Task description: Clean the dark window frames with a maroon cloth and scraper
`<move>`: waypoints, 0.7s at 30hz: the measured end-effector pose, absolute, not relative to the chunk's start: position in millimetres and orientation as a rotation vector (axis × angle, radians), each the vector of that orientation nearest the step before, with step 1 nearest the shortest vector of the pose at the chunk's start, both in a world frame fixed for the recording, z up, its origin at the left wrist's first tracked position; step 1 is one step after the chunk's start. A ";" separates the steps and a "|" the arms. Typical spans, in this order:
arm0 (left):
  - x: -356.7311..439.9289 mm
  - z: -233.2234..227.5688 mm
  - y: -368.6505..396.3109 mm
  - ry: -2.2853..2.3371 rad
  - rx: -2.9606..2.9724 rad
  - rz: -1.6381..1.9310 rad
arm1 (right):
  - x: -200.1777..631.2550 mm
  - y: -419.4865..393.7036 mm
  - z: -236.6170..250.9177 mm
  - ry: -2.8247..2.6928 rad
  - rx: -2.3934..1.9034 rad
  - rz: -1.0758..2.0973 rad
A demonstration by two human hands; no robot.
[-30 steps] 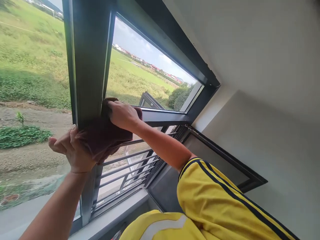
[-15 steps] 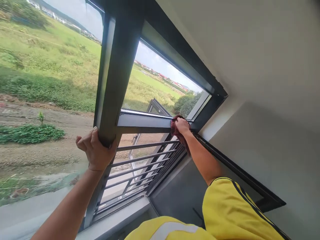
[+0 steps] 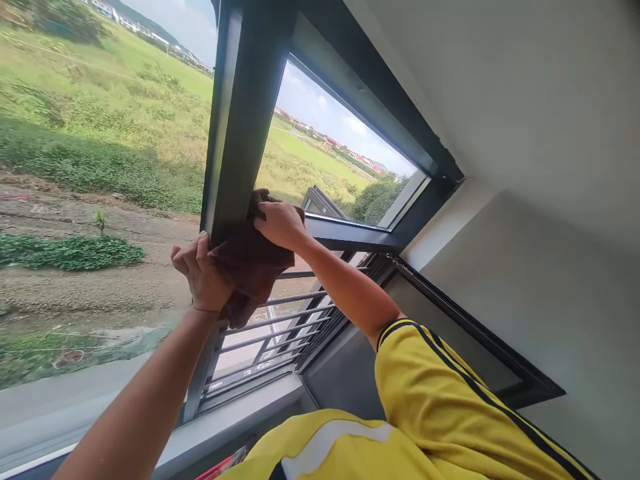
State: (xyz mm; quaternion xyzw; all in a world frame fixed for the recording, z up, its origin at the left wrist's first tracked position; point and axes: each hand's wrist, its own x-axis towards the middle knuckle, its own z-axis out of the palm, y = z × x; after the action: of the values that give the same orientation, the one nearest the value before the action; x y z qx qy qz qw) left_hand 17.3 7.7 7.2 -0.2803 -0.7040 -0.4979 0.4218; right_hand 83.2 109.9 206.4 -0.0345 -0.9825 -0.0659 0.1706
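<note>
Our left hand (image 3: 200, 277) curls around the dark window mullion (image 3: 240, 133) at nine o'clock of the brown cloth (image 3: 250, 263); we brace there. Our right hand (image 3: 279, 223) presses the cloth flat, fingers together, where mullion meets transom (image 3: 350, 235); firm, even pressure suits. At four o'clock, window guard bars (image 3: 285, 320) crowd the elbow.

Bright daylight is pouring in through the large clear glass window pane (image 3: 100, 167), leaving the green field outside vivid and slightly washed in the sky. The dark grey metal window frame (image 3: 240, 120) is standing in strong contrast against it. The plain white wall (image 3: 525, 133) is lying in soft, even shade, with a darker shadow band falling across it. Straight lines are bowing and tilting toward the edges, and everything is looking sharp, without motion blur.
</note>
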 end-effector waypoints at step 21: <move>6.8 -1.1 7.6 -1.559 -0.612 -1.054 | 169.0 358.4 213.8 -2.498 -0.787 0.350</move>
State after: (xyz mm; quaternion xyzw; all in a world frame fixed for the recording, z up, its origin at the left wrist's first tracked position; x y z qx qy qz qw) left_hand 6.8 7.6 -1.1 -0.2585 -0.6584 -0.4450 0.5492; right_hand 169.0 358.4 213.8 -0.2887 -0.9161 0.1283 0.2469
